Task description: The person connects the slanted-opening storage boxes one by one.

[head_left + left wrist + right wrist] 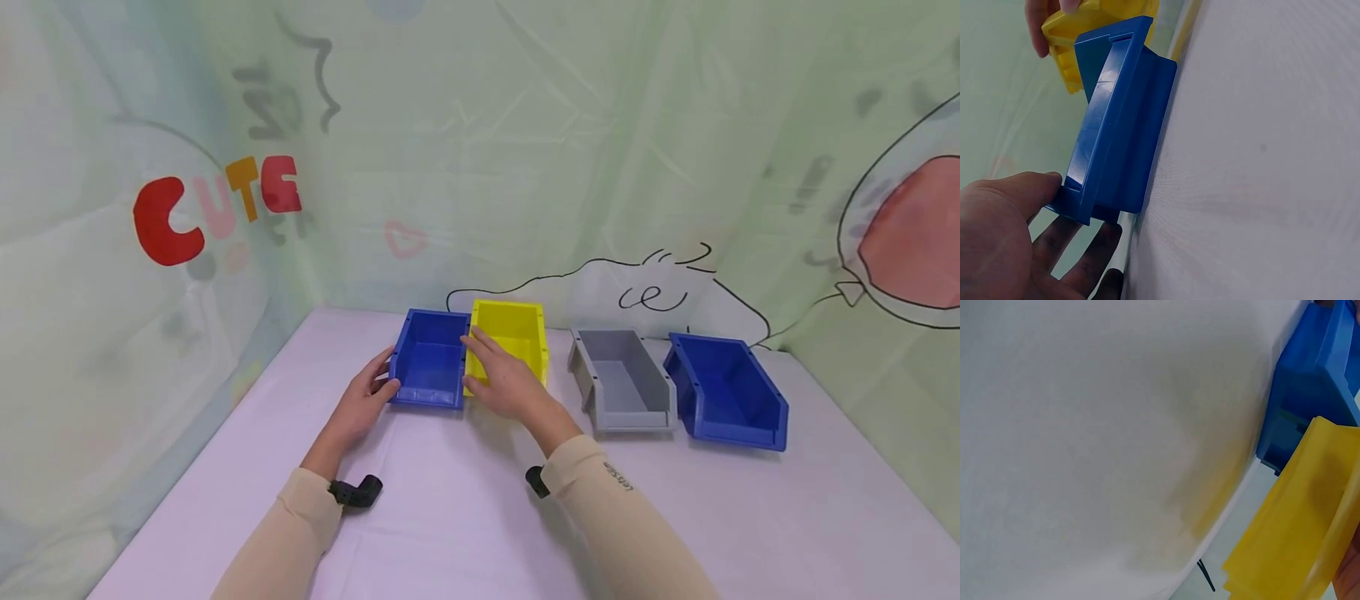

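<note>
Watching from my station, I judge the work to be partway along. The grey bin (626, 379) and the right-hand blue bin (731, 383) stand side by side on the right of the counter (450, 517), with no hand on them. The left-hand blue bin (431, 367) is on the left, and the left hand (363, 404) grips its side edge, thumb on the front corner. Just beside it, the yellow bin (517, 321) is pinched at its left wall by the right hand (502, 379); my right wrist view shows it tilted and seemingly off the counter, so I count it as not yet set down. Neither hand has let go, and that much remains. For writing, I read "CUTE" in coloured letters (227, 208) on the backdrop (450, 125); the dark print on the right sleeve (622, 517) is too small to read surely. I find no brand or readable label on any bin.
</note>
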A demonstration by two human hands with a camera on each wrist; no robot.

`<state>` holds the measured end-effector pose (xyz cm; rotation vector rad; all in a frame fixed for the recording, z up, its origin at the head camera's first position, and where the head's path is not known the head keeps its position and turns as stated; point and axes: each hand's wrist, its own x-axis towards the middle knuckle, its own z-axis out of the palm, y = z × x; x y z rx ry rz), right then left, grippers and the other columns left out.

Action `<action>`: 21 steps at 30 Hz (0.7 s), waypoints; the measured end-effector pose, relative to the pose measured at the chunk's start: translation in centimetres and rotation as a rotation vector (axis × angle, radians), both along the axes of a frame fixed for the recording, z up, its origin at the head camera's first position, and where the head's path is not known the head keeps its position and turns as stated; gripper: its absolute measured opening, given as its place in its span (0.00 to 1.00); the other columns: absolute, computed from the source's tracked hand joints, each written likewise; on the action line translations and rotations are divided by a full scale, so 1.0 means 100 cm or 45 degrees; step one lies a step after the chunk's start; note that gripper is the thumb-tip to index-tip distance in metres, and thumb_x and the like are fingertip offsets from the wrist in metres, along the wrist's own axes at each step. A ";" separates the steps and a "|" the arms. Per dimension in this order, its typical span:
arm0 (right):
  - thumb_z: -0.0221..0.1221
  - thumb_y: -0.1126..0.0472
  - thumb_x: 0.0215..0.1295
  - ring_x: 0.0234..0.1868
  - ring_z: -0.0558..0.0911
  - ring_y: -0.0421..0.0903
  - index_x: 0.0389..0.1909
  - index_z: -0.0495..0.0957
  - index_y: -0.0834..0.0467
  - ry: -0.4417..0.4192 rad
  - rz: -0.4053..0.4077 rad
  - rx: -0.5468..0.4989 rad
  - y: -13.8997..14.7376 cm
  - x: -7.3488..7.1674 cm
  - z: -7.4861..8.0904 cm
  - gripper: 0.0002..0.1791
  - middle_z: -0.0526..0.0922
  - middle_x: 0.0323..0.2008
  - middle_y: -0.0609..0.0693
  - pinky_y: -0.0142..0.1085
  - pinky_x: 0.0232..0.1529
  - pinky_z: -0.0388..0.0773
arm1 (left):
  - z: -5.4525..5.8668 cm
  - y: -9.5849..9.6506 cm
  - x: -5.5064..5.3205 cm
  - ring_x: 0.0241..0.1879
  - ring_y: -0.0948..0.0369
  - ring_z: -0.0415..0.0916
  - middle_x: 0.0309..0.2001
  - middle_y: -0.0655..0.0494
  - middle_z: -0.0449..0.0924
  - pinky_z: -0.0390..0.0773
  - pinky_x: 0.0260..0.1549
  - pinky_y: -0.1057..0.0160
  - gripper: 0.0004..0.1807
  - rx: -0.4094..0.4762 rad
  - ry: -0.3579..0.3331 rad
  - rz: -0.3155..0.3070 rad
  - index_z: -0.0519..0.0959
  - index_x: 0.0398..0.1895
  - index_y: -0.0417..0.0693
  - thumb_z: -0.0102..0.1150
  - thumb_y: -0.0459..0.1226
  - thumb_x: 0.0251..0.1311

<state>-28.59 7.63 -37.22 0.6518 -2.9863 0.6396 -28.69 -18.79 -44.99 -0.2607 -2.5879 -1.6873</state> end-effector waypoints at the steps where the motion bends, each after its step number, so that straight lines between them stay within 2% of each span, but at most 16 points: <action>1: 0.60 0.51 0.75 0.76 0.69 0.57 0.82 0.56 0.46 -0.009 -0.008 -0.008 0.000 0.000 -0.001 0.39 0.49 0.84 0.45 0.53 0.75 0.68 | 0.000 0.000 0.000 0.74 0.39 0.66 0.78 0.38 0.60 0.67 0.74 0.42 0.35 0.002 -0.004 0.003 0.53 0.84 0.58 0.51 0.38 0.79; 9: 0.60 0.50 0.75 0.78 0.66 0.56 0.82 0.55 0.43 -0.079 -0.070 -0.011 -0.002 0.001 -0.014 0.39 0.47 0.84 0.41 0.53 0.75 0.68 | -0.001 0.001 0.000 0.74 0.38 0.65 0.79 0.37 0.59 0.66 0.74 0.41 0.35 -0.006 -0.006 -0.007 0.53 0.84 0.57 0.50 0.38 0.79; 21: 0.60 0.50 0.75 0.79 0.65 0.55 0.83 0.55 0.43 -0.085 -0.066 -0.012 -0.003 0.000 -0.015 0.40 0.47 0.84 0.41 0.52 0.76 0.67 | -0.002 0.000 0.000 0.74 0.38 0.66 0.79 0.39 0.59 0.67 0.73 0.41 0.34 -0.019 -0.002 0.001 0.53 0.84 0.62 0.50 0.39 0.79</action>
